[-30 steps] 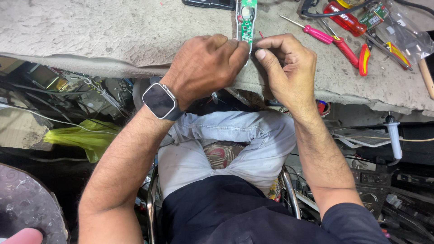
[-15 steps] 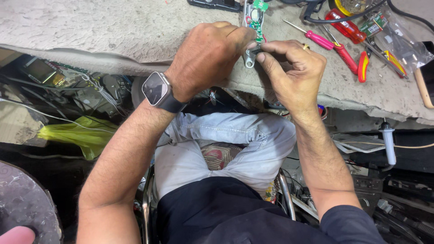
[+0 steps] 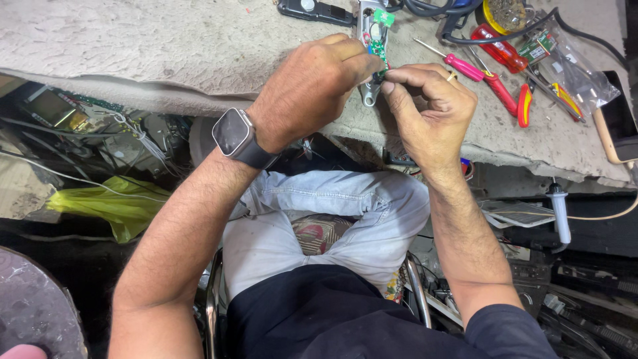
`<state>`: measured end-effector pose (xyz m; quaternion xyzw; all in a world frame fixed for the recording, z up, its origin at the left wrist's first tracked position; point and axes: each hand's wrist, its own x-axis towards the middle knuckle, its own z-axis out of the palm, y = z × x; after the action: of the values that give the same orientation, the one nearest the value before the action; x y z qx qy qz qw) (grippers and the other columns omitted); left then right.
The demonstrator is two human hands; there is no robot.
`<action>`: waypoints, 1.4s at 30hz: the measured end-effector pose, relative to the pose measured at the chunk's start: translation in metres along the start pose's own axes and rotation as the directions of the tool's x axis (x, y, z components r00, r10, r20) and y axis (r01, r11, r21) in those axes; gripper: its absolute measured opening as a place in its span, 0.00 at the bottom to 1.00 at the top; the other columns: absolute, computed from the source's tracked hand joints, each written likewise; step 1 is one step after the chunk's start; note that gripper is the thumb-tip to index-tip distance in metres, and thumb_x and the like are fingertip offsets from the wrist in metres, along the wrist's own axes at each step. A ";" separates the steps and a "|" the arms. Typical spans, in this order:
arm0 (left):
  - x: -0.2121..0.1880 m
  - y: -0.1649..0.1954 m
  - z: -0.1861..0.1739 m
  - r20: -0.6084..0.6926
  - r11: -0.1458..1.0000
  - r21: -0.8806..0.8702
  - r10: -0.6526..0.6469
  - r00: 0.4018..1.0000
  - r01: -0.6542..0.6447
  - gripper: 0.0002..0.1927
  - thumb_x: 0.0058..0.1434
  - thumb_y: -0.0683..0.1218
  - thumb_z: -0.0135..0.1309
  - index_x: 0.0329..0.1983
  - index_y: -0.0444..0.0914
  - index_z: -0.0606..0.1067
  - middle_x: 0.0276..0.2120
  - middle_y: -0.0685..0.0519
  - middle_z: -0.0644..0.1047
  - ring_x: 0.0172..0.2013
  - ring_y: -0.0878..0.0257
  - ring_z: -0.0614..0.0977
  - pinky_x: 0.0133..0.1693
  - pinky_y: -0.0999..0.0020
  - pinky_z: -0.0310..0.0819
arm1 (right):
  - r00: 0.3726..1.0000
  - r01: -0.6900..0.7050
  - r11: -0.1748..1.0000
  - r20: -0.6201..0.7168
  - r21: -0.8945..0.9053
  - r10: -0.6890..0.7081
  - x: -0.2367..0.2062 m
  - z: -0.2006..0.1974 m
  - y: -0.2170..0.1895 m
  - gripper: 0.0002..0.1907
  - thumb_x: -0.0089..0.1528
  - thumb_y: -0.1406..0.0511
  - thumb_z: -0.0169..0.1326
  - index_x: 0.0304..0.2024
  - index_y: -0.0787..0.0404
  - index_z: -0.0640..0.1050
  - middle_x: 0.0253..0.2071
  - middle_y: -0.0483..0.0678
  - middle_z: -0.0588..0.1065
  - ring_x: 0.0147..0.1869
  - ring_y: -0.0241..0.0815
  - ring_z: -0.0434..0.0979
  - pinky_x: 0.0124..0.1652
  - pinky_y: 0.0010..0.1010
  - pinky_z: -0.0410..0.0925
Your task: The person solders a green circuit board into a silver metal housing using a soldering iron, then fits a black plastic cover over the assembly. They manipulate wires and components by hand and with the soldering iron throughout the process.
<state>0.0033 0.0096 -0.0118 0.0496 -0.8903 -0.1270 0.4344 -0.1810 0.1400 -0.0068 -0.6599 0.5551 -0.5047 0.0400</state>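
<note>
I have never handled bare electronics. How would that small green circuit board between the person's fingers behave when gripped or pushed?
The green circuit board looks thin and flat, so probably stiff and light. Its exposed parts suggest it is fragile. The left hand and right hand pinch it with fingertips, so it may slip easily.

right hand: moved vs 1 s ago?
Yes, slightly. The right hand now pinches at the small green circuit board right beside the left hand; earlier it sat a little lower, nearer the bench edge, with a gap between the hands.
</note>
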 end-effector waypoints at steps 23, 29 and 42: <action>0.009 -0.002 0.005 -0.031 0.998 -0.057 -0.041 0.999 0.039 0.07 0.67 0.41 0.59 0.46 0.35 0.78 0.37 0.47 0.76 0.42 0.47 0.80 0.41 0.53 0.74 | 0.990 -0.139 0.988 -0.026 0.073 0.141 0.006 0.002 0.007 0.07 0.67 0.74 0.63 0.47 0.67 0.82 0.42 0.45 0.80 0.44 0.29 0.79 0.45 0.20 0.72; 0.010 -0.005 0.008 -0.047 0.995 -0.096 -0.047 0.998 0.043 0.07 0.67 0.42 0.60 0.47 0.36 0.78 0.37 0.48 0.76 0.42 0.47 0.80 0.42 0.53 0.75 | 0.988 -0.139 0.976 -0.038 0.168 0.148 0.003 0.002 0.012 0.06 0.69 0.74 0.62 0.48 0.68 0.81 0.45 0.46 0.79 0.45 0.30 0.78 0.45 0.20 0.71; 0.010 -0.005 0.007 -0.019 0.995 -0.088 -0.051 0.999 0.049 0.06 0.67 0.41 0.59 0.44 0.35 0.77 0.35 0.46 0.75 0.41 0.46 0.79 0.41 0.51 0.74 | 0.971 -0.198 0.945 -0.076 0.261 0.225 0.003 0.007 0.016 0.10 0.67 0.74 0.63 0.49 0.68 0.78 0.42 0.44 0.79 0.45 0.28 0.78 0.45 0.18 0.72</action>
<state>-0.0089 0.0042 -0.0097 0.0542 -0.8776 -0.1763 0.4424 -0.1876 0.1287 -0.0180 -0.5588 0.5554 -0.5978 0.1482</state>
